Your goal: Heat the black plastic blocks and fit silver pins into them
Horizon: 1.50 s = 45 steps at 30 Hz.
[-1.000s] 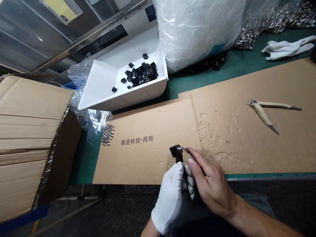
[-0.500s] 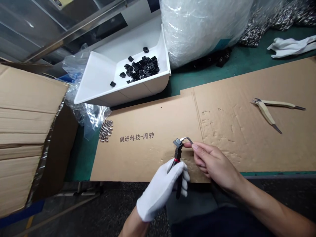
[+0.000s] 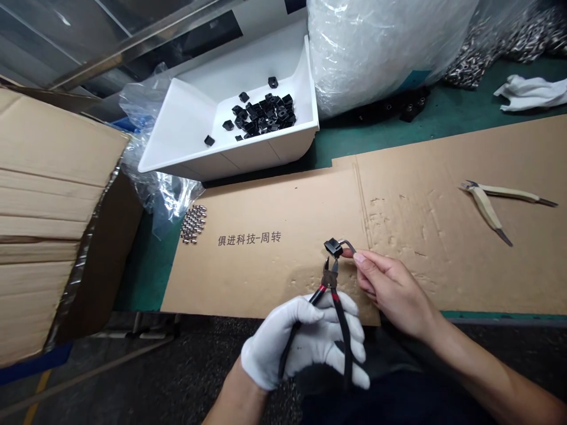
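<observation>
Bare right hand (image 3: 394,292) pinching black fitting (image 3: 333,248) over cardboard sheet (image 3: 425,277)
I am watching from afar; a green bench (image 3: 465,125) is running behind the sheet, with a white tray (image 3: 177,139) beside it; a white-gloved left hand (image 3: 301,342) is gripping black-and-red side cutters (image 3: 330,282), jaws slightly spread just below the fitting; the sheet is reading "俱进科技-周转".

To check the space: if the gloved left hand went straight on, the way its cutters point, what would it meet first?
Probably the black plastic piece held in the bare right hand; the side cutters in the gloved left hand aim at it, depth unclear.
</observation>
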Each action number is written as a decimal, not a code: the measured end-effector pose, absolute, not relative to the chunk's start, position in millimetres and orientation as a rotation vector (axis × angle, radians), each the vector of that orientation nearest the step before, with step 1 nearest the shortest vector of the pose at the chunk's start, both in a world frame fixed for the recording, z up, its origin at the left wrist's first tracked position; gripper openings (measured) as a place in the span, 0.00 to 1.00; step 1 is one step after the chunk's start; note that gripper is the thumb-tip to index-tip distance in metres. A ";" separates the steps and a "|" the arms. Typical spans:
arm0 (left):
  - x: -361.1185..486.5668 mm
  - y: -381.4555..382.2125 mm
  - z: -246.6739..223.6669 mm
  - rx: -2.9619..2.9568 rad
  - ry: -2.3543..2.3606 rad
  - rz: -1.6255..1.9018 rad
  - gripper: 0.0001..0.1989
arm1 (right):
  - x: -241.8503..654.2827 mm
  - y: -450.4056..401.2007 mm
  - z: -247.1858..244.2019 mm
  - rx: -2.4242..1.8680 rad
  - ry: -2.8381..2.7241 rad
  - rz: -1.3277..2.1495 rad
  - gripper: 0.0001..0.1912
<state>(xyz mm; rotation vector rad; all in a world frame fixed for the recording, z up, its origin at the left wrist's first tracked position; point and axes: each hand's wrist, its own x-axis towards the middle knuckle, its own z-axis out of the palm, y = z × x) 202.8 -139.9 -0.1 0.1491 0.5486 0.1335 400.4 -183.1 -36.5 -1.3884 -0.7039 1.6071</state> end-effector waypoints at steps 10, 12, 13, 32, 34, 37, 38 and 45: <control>204.3 -142.7 -5.7 0.031 0.462 0.112 0.19 | 397.1 -192.1 -42.4 -1.450 -0.934 1.472 0.21; 203.6 -144.2 -9.8 0.038 0.434 0.108 0.18 | 397.8 -193.7 -43.7 -1.464 -0.958 1.451 0.21; 203.5 -145.4 -11.8 0.042 0.425 0.110 0.18 | 398.2 -194.2 -44.2 -1.474 -0.963 1.440 0.20; 199.9 -152.8 -12.3 0.258 0.646 -0.017 0.25 | 428.2 -190.5 -43.9 -1.449 -1.582 1.029 0.18; 199.8 -149.5 -7.9 0.313 0.670 -0.055 0.24 | 433.0 -190.8 -43.2 -1.437 -1.627 1.018 0.18; 200.8 -144.6 -1.1 0.398 0.721 -0.129 0.22 | 440.1 -191.7 -43.1 -1.430 -1.689 1.001 0.19; 201.4 -142.6 1.5 0.445 0.745 -0.146 0.22 | 442.1 -191.6 -42.9 -1.430 -1.712 0.991 0.19; 209.2 -117.8 16.6 0.828 0.892 -0.215 0.22 | 448.4 -177.1 -41.3 -1.469 -1.792 0.867 0.21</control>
